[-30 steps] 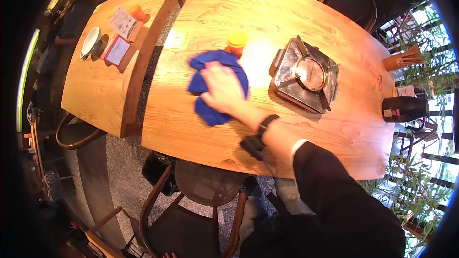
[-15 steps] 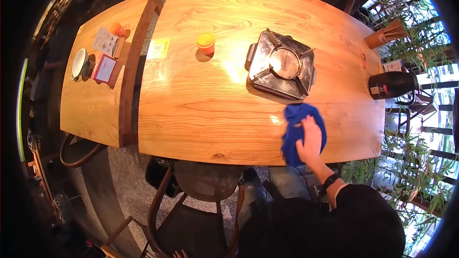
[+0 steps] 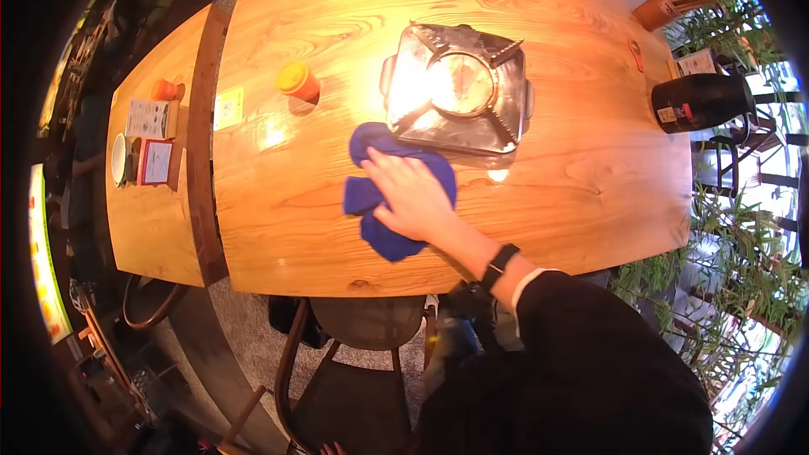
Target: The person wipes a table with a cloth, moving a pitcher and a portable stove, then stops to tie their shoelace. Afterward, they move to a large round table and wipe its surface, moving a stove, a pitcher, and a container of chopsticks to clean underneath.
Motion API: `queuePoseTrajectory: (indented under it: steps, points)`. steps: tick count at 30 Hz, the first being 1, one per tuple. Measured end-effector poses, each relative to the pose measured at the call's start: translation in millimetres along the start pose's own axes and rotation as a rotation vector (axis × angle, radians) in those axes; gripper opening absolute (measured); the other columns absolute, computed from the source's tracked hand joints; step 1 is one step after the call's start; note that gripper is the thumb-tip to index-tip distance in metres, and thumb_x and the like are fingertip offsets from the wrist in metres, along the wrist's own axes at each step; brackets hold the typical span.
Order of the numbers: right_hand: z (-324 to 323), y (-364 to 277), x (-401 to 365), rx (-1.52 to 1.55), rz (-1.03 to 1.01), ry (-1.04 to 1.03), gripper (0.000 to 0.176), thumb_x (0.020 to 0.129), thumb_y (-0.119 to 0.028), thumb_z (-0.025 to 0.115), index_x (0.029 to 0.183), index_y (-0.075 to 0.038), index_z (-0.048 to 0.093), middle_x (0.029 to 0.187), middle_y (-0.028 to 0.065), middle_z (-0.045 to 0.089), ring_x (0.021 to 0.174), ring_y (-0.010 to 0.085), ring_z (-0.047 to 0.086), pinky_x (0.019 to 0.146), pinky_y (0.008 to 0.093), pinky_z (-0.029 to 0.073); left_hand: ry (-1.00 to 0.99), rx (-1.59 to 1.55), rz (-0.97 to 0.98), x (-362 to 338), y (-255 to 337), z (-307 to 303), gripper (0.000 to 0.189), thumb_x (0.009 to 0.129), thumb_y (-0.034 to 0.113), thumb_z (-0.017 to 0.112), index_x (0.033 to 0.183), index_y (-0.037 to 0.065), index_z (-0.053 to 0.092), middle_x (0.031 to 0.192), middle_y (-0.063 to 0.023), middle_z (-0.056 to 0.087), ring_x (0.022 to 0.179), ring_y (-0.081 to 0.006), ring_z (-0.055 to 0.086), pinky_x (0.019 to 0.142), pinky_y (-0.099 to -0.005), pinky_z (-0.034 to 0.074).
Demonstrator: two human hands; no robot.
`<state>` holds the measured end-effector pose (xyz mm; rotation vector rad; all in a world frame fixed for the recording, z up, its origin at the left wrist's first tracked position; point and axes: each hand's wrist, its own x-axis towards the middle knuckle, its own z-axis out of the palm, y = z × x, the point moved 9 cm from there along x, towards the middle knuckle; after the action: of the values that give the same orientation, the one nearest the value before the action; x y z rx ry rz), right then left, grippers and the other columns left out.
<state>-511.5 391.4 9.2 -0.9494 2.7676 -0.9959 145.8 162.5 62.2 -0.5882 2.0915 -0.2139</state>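
My right hand (image 3: 410,200) lies flat on a crumpled blue cloth (image 3: 393,242), its fingers stretched out over the fabric. The cloth rests on the large wooden table (image 3: 573,194), just in front and to the left of a metal portable stove (image 3: 510,97). Fingertips of my left hand (image 3: 333,449), slightly apart, show at the bottom edge beside the dark chair; the rest of that hand is out of frame.
Behind the cloth on the left are an orange cup with a yellow lid (image 3: 297,81) and a yellow sticker (image 3: 228,108). A black jug (image 3: 704,104) and a stick holder (image 3: 659,12) stand at right. A side table (image 3: 160,227) bears cards and a bowl.
My right hand and the blue cloth have moved left across the table, from the stove's near right side to its near left. The camera view has shifted too.
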Motion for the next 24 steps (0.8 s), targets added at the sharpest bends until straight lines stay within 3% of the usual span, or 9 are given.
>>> queuePoseTrajectory:
  steps: [3, 6, 9, 13, 15, 17, 19, 24]
  points:
    - [-35.2, 31.5, -41.2, -0.064, 0.109, 0.064, 0.068, 0.071, -0.02, 0.063, 0.135, -0.001, 0.047, 0.136, 0.0202, 0.052, 0.126, 0.0337, 0.048, 0.106, 0.0453, 0.036, 0.023, 0.007, -0.007, -0.1, -4.4, 6.7, 0.063, 0.09, 0.018, 0.049, 0.151, 0.013, 0.034, 0.156, -0.0173, 0.028, 0.142, -0.038, 0.028, 0.111, -0.0602, 0.026]
    - [-73.7, 53.9, -86.5, -0.223, 0.181, 0.106, 0.068, 0.073, -0.019, 0.06, 0.137, 0.0, 0.046, 0.142, 0.0215, 0.046, 0.134, 0.0344, 0.042, 0.109, 0.048, 0.032, 0.067, -0.029, -0.015, -3.1, -1.7, -2.3, 0.063, 0.089, 0.015, 0.047, 0.15, 0.013, 0.035, 0.156, -0.0174, 0.03, 0.142, -0.0376, 0.029, 0.112, -0.0599, 0.025]
    - [-56.9, 47.7, -98.2, -0.36, 0.28, 0.067, 0.072, 0.072, -0.02, 0.061, 0.138, 0.002, 0.043, 0.143, 0.0236, 0.043, 0.137, 0.0353, 0.038, 0.112, 0.0481, 0.028, 0.071, -0.027, -0.016, -4.2, 5.1, -13.9, 0.062, 0.089, 0.014, 0.046, 0.15, 0.013, 0.035, 0.155, -0.0174, 0.031, 0.141, -0.0373, 0.03, 0.112, -0.0594, 0.025]
    - [1.1, -4.9, -19.2, -0.095, -0.002, -0.048, 0.077, 0.076, -0.028, 0.062, 0.142, 0.004, 0.037, 0.149, 0.0264, 0.035, 0.141, 0.0376, 0.032, 0.113, 0.0504, 0.025, 0.04, -0.009, -0.041, -2.0, 4.7, -12.9, 0.062, 0.089, 0.014, 0.045, 0.15, 0.015, 0.036, 0.155, -0.0171, 0.031, 0.141, -0.0369, 0.031, 0.112, -0.0589, 0.026]
    - [7.2, -8.0, 33.8, -0.146, 0.053, 0.089, 0.082, 0.079, -0.035, 0.063, 0.144, 0.006, 0.034, 0.153, 0.03, 0.025, 0.144, 0.039, 0.025, 0.114, 0.0507, 0.024, 0.054, -0.019, -0.04, 0.2, -0.4, -8.5, 0.062, 0.089, 0.014, 0.045, 0.15, 0.015, 0.035, 0.155, -0.0168, 0.031, 0.141, -0.0368, 0.031, 0.112, -0.0587, 0.026]
    - [-0.5, 14.2, 74.3, -0.251, 0.235, 0.263, 0.086, 0.081, -0.039, 0.062, 0.145, 0.009, 0.03, 0.154, 0.0338, 0.017, 0.145, 0.0412, 0.019, 0.115, 0.0504, 0.022, 0.064, -0.031, -0.037, -2.0, 4.3, -9.3, 0.062, 0.089, 0.014, 0.046, 0.15, 0.015, 0.035, 0.156, -0.0166, 0.031, 0.141, -0.0366, 0.032, 0.113, -0.0585, 0.026]
    - [-4.0, 37.1, 98.1, -0.28, 0.366, 0.297, 0.091, 0.081, -0.044, 0.062, 0.145, 0.011, 0.028, 0.155, 0.0339, 0.014, 0.146, 0.0407, 0.016, 0.116, 0.0489, 0.02, 0.05, -0.037, -0.055, -2.2, 5.5, -17.8, 0.062, 0.089, 0.014, 0.045, 0.151, 0.015, 0.035, 0.156, -0.016, 0.03, 0.14, -0.0368, 0.032, 0.112, -0.0584, 0.027]
    - [-13.8, 45.6, 61.4, -0.297, 0.339, 0.273, 0.08, 0.082, -0.038, 0.062, 0.143, 0.007, 0.035, 0.152, 0.0266, 0.031, 0.141, 0.0361, 0.03, 0.113, 0.0489, 0.026, 0.077, -0.043, -0.053, -2.7, 6.3, -24.7, 0.062, 0.089, 0.013, 0.045, 0.15, 0.016, 0.035, 0.156, -0.0146, 0.031, 0.14, -0.0365, 0.033, 0.111, -0.0583, 0.029]
